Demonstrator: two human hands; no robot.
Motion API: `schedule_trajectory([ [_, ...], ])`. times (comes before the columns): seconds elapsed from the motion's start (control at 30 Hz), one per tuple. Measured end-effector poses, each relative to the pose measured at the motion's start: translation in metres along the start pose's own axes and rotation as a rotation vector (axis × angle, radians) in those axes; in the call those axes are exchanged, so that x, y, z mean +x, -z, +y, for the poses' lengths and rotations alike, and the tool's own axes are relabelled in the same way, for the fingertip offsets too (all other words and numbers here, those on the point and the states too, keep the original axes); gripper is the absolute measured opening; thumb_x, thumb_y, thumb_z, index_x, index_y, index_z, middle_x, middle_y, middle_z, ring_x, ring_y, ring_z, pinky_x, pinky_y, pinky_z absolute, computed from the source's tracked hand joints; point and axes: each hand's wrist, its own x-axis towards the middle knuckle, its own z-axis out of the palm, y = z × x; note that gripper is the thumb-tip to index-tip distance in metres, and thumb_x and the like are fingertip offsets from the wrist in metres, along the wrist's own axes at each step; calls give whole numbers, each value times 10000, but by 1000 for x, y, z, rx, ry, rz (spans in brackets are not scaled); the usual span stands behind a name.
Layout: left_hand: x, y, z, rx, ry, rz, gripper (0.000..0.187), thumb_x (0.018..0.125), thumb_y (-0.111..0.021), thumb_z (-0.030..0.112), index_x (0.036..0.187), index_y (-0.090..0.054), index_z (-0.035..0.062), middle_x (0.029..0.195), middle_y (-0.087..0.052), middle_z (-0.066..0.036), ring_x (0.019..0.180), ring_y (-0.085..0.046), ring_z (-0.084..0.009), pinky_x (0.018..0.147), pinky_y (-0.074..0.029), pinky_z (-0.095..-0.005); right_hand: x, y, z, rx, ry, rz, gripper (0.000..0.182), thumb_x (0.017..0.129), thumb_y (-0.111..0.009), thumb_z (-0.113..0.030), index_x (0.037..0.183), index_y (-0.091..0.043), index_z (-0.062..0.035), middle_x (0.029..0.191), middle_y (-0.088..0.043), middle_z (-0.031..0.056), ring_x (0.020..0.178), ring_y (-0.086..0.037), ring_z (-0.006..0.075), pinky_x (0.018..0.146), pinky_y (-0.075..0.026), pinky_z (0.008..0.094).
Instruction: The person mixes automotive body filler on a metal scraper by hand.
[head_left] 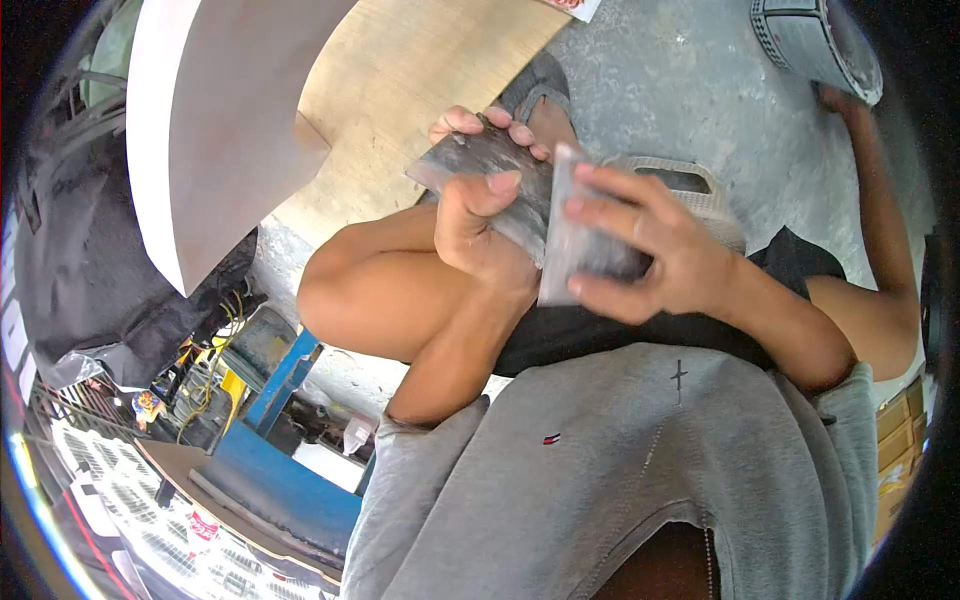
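My left hand (484,200) is closed round a dark grey, shiny flat piece (490,160), its thumb on top and its fingertips over the far edge. In my right hand (655,240) is a second flat piece (580,225), greyish with a pale, see-through-looking edge and smeared by motion. The two pieces meet or overlap at the middle, above my lap. Whether they are plastic packets or sheets I cannot tell. Below the hands are my black shorts (560,335) and bent knee.
A large curved white panel (235,130) rises at the left over a plywood sheet (400,80) on the concrete floor. A light perforated plastic basket (720,205) sits behind my right hand. A round grey container (810,45) is at upper right. A blue metal frame (260,470) stands lower left.
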Motion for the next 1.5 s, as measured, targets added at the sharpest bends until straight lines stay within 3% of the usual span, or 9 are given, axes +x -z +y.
schedule_trajectory([
  [0.2,2,-4,1,-59,-33,-36,322,778,-600,180,1085,-567,89,1036,-585,-167,958,-573,-310,866,-503,-435,-18,26,27,-305,-260,-30,503,741,-739,-7,1192,-704,-229,1336,-571,146,1286,-538,377,1006,-481,448],
  [0.3,4,-18,9,157,14,241,433,965,-580,540,968,-574,107,869,-594,-104,844,-584,-252,763,-504,-387,-10,29,-3,138,-395,80,477,805,-668,75,1257,-640,-75,1288,-596,167,1211,-591,339,1051,-453,420],
  [0.47,15,-11,14,228,104,198,759,820,-485,844,962,-527,100,847,-507,-61,756,-512,-193,670,-452,-317,10,47,-19,1134,-1044,351,501,965,-621,-137,1404,-427,7,1219,-618,187,1063,-676,284,763,-653,449],
  [0.83,33,2,32,395,-189,180,196,886,-730,-8,1013,-588,36,1018,-682,-86,923,-653,-146,858,-532,-297,12,66,-14,1162,-1014,391,488,989,-555,-87,1463,-439,-63,1281,-592,124,1101,-639,233,789,-633,397],
  [0.93,29,-7,32,444,-185,65,204,890,-704,-33,1023,-562,28,1012,-677,-91,931,-655,-142,841,-532,-277,11,58,-12,626,-958,326,485,997,-534,-107,1469,-433,-54,1418,-499,153,1249,-564,311,932,-580,418],
  [1.0,18,-23,26,466,-121,51,228,888,-684,-57,1024,-520,24,1024,-667,-93,935,-653,-139,810,-536,-263,9,48,-5,-127,-512,54,524,952,-563,-29,1463,-466,-94,1458,-463,170,1315,-499,333,1052,-481,419],
  [1.13,4,-27,15,636,24,-140,252,897,-668,-59,1033,-479,36,1019,-650,-86,920,-638,-123,779,-518,-239,10,25,7,-395,-355,51,693,787,-612,55,1444,-509,-140,1355,-522,249,1264,-516,420,1077,-434,468],
  [1.3,5,-25,18,597,86,-210,259,891,-645,-78,1045,-474,39,1012,-644,-81,910,-625,-108,786,-503,-235,-24,59,116,-185,-735,384,536,883,-572,-1,1409,-548,-106,1315,-588,247,1207,-588,355,1060,-434,371],
  [1.5,6,-30,29,423,149,-114,203,870,-600,-69,1012,-508,42,1026,-653,-75,922,-621,-92,838,-500,-265,-1,96,41,709,-949,543,551,928,-558,-23,1468,-479,-91,1307,-630,130,1167,-620,245,1059,-465,390],
])
